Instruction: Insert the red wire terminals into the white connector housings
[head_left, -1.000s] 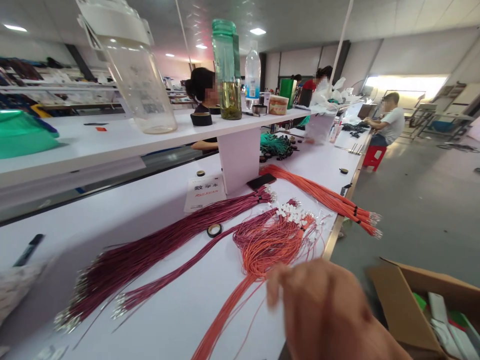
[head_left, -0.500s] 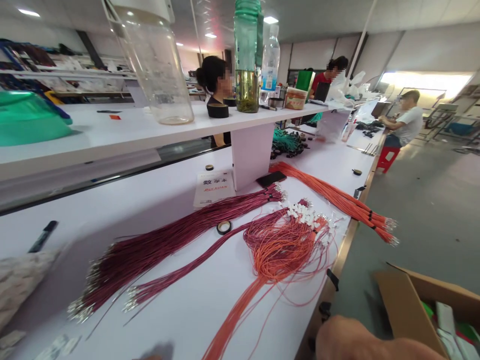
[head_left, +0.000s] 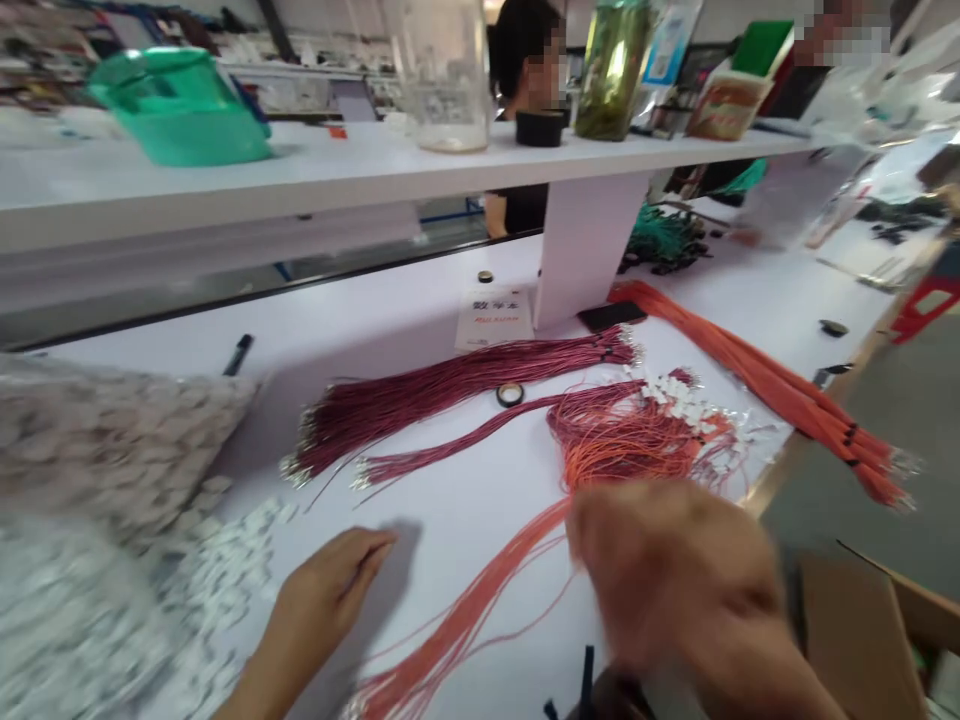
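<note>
My left hand [head_left: 330, 590] is over the white tabletop, thumb and fingers pressed together; anything between them is too small to make out. Left of it lie loose white connector housings [head_left: 232, 560]. Smeared by motion, my right hand [head_left: 675, 570] looks curled, but its fingers cannot be read. It hides part of an orange wire bundle [head_left: 480, 590], whose coiled end [head_left: 622, 445] carries white connectors [head_left: 675, 397]. Behind my hands are a thick dark red wire bundle [head_left: 450, 385] and a thinner dark red bundle [head_left: 465, 430], both with bare metal terminals at their ends.
Plastic bags of white connectors [head_left: 112, 440] fill the left side. A tape roll [head_left: 510, 395], a notebook [head_left: 495, 318], a phone [head_left: 611, 316] and a marker [head_left: 239, 354] lie behind. Tied orange wires [head_left: 772, 375] overhang the right edge above a cardboard box [head_left: 859, 630]. A raised shelf [head_left: 337, 175] holds bottles.
The view has swung left and down, bringing the connector bags into sight. My left hand has come up into view, and my right hand has risen over the orange wires.
</note>
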